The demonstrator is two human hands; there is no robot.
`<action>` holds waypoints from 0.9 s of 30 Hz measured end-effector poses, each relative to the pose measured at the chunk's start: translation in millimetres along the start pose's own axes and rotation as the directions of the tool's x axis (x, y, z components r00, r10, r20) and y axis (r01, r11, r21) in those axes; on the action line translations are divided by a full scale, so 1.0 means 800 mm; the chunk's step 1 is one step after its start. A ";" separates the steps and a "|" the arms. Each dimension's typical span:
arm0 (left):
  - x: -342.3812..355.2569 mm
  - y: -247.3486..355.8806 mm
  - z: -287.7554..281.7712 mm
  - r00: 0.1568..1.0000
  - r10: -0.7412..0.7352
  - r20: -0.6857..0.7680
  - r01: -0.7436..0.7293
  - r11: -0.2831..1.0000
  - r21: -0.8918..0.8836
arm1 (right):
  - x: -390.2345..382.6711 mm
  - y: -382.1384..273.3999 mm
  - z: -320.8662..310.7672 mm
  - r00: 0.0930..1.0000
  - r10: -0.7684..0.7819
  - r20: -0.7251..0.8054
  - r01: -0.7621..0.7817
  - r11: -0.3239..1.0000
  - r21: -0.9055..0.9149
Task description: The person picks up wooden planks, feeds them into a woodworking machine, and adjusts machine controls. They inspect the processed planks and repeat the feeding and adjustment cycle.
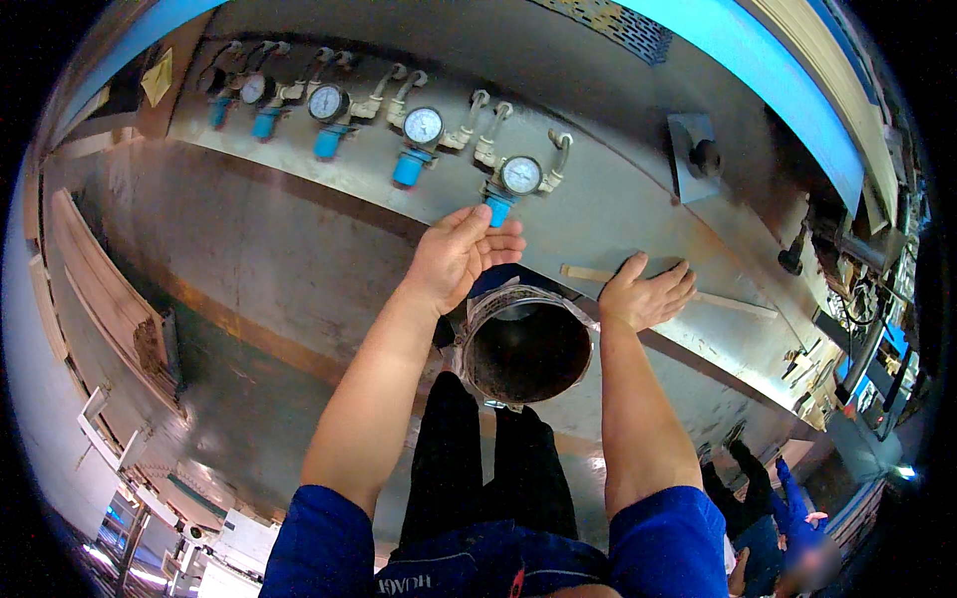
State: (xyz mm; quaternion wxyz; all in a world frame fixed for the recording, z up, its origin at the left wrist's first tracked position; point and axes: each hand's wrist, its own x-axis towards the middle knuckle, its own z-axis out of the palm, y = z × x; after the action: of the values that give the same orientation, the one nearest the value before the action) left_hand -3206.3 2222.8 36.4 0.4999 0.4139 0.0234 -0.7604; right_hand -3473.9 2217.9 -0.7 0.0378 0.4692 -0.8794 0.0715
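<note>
My left hand (pixel 461 257) has its thumb and curled fingers on the blue knob (pixel 497 212) under the rightmost pressure gauge (pixel 521 175). More gauges with blue regulators and metal fittings run in a row to the left along the steel panel. My right hand (pixel 646 291) rests open, fingers spread, on the steel surface beside a thin wooden strip (pixel 736 305). A round metal container (pixel 528 349), dark inside, sits between my forearms, below the panel's edge.
Curved wooden boards (pixel 115 299) lie at left. A small plate with a black fitting (pixel 703 159) is on the panel at right, near machinery and hoses (pixel 857 309). At lower right are other people (pixel 773 508) in dark and blue clothing.
</note>
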 end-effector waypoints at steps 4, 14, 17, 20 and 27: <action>0.002 -0.009 0.000 0.991 0.085 -0.108 -0.068 0.986 0.154 | 0.001 0.000 0.000 1.000 0.002 0.004 -0.002 1.000 -0.001; -0.002 -0.019 0.037 0.938 0.194 -0.288 -0.086 0.932 0.351 | 0.001 0.005 0.006 1.000 -0.010 -0.015 0.010 1.000 0.000; -0.002 -0.010 0.026 0.979 -0.003 -0.205 0.006 1.000 0.015 | -0.001 0.002 0.005 0.999 -0.016 -0.049 0.015 0.999 -0.031; 0.000 -0.026 0.025 0.939 0.222 -0.261 -0.160 0.957 0.240 | -0.001 0.000 0.004 0.998 -0.023 -0.056 0.021 0.999 -0.031; 0.001 -0.037 0.039 0.900 0.291 -0.324 -0.211 0.942 0.262 | 0.001 0.001 0.001 1.000 0.002 -0.007 -0.002 1.000 -0.024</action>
State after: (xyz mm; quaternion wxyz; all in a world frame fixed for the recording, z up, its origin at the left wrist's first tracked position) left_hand -3248.9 2223.2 45.3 0.5326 0.5976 -0.0242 -0.5988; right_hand -3475.0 2217.5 -1.5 0.0463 0.4678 -0.8804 0.0628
